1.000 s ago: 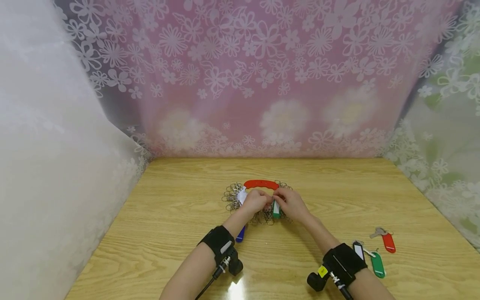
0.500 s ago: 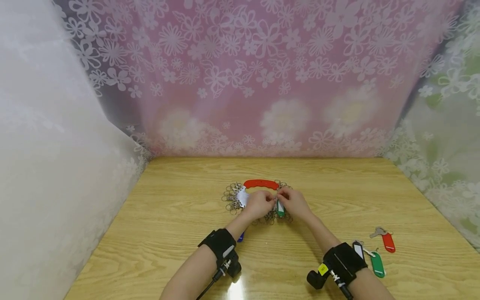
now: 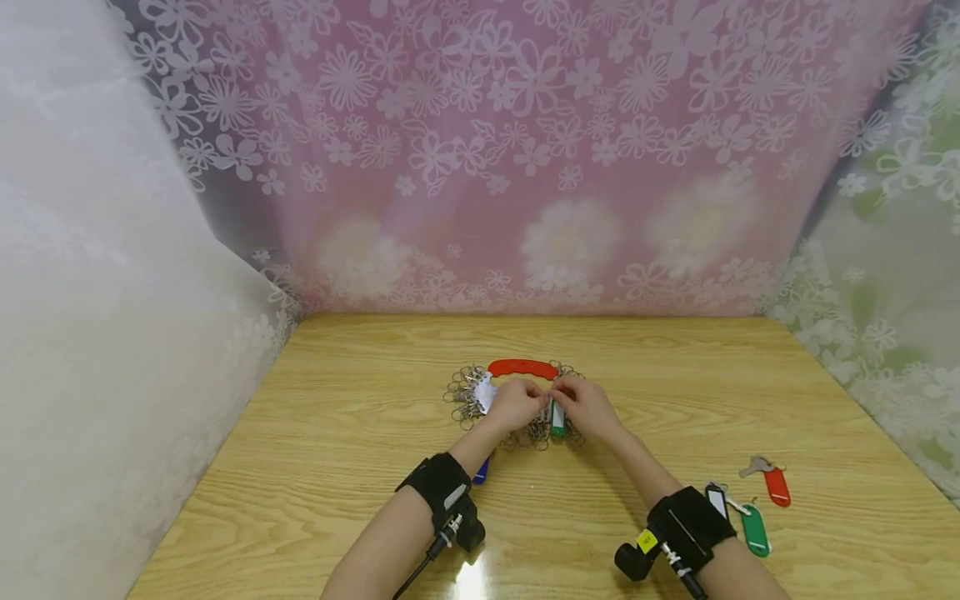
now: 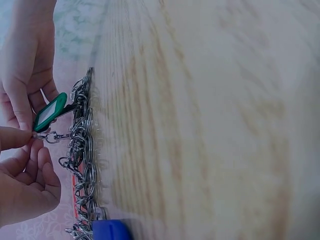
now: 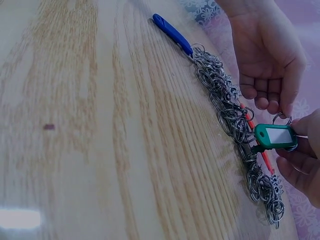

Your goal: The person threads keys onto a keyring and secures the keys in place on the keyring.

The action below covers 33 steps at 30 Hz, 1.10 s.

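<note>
My left hand [image 3: 516,404] pinches a metal split ring [image 5: 281,118] between thumb and finger; a small swivel clasp [image 4: 57,136] links it to the bunch. Close beside it, my right hand [image 3: 588,407] pinches the end of a green key tag [image 5: 277,136] with a white label. In the left wrist view the tag hangs tilted just above the split ring. Both hands are over a key holder with a red handle [image 3: 522,367], a white plate [image 3: 484,393] and many metal rings [image 3: 465,398]. Fingertips partly hide where the tag and the split ring meet.
A blue key tag [image 3: 481,472] lies at the holder's near side, partly behind the left forearm. At the right of the wooden table [image 3: 360,375] lie a red tag [image 3: 777,486] with a key [image 3: 757,465], a green tag [image 3: 756,531] and a black-framed tag [image 3: 717,500].
The left hand has shifted slightly right, closer to the right hand. The green tag swung a little right, then slightly back. The loose tags have not moved.
</note>
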Motion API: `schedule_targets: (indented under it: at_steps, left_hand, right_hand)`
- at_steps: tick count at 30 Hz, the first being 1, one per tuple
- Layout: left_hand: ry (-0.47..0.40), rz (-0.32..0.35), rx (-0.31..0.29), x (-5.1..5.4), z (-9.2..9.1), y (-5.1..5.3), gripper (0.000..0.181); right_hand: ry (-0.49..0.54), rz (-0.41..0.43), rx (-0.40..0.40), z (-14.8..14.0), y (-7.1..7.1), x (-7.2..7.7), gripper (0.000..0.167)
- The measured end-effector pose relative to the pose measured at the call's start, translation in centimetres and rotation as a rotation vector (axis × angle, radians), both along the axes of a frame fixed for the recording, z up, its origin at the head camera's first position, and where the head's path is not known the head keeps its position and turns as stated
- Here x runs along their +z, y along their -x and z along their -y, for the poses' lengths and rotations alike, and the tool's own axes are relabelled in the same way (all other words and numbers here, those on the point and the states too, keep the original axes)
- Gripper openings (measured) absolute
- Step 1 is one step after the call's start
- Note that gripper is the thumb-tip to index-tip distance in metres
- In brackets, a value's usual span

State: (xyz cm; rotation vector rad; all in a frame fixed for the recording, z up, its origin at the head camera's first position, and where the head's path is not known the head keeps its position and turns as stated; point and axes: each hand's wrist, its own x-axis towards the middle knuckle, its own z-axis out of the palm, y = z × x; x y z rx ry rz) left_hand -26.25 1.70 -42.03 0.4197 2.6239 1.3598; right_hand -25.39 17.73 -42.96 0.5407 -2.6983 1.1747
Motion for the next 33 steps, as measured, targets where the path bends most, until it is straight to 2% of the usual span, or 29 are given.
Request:
schedule_targets:
  at_steps: [6, 17, 24, 33]
  left_hand:
    - [-0.026, 0.042, 0.009, 0.13, 0.04, -0.01, 0.017]
    - [-0.071, 0.038, 0.002, 0.35, -0.09, -0.28, 0.024]
    - [-0.077, 0.063, 0.042, 0.41, -0.19, -0.33, 0.019]
    - [-0.122, 0.093, 0.084, 0.08, -0.3, -0.22, 0.022]
  right_hand:
    - [-0.021, -0.037, -0.002, 0.08, 0.09, -0.21, 0.008]
    - [-0.033, -0.1, 0.016, 0.09, 0.06, -0.37, 0.007]
    - [-0.067, -0.152, 0.035, 0.17, 0.04, -0.26, 0.006]
    - [-0.122, -0.166, 0.046, 0.27, 0.19, -0.52, 0.007]
